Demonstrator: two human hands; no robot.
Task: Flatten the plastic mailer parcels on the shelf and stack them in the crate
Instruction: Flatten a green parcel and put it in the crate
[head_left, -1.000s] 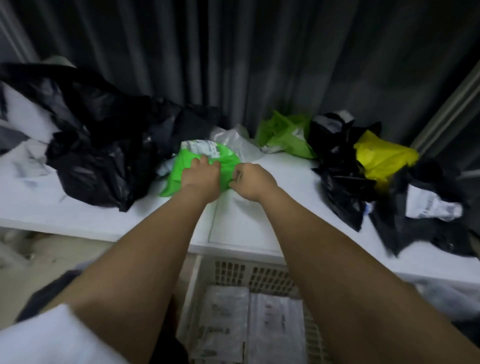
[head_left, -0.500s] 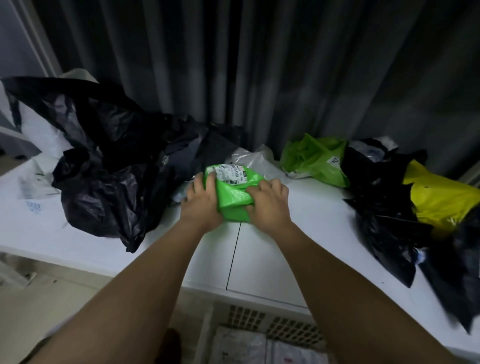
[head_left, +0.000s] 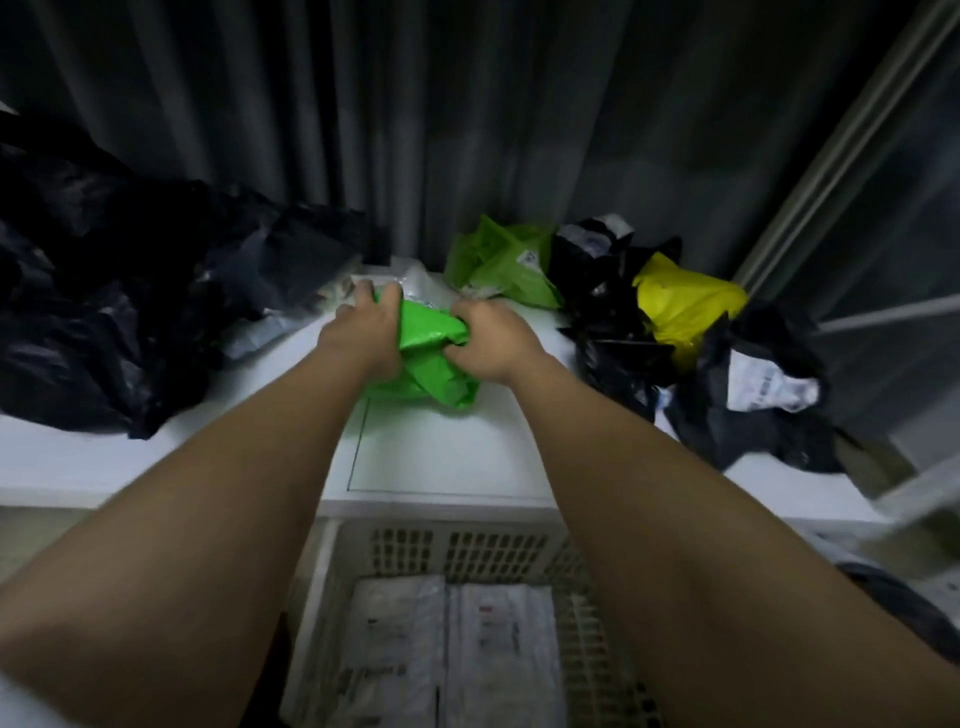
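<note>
**Desk:** While both hands work at the white shelf, what have they got?

**Photographer:** A bright green mailer, crumpled, lying on the shelf between two heaps of parcels. The left hand lies against its left side, fingers reaching over the far edge; the right hand has its fingers curled into the plastic on the other side. Both have hold of it.

**Desk:** How does it look to handle?

**Photographer:** Soft and light, by the way the film folds and bunches. Thin, slick plastic likely slides under a flat palm, so opposite edges seem the best places to grip, pulling outward before pressing down.

**Desk:** And the crate?

**Photographer:** The perforated white crate sits below the shelf's front edge, with pale flat mailers lying inside. Black bags crowd the left; another green parcel and a yellow parcel wait on the right.
</note>
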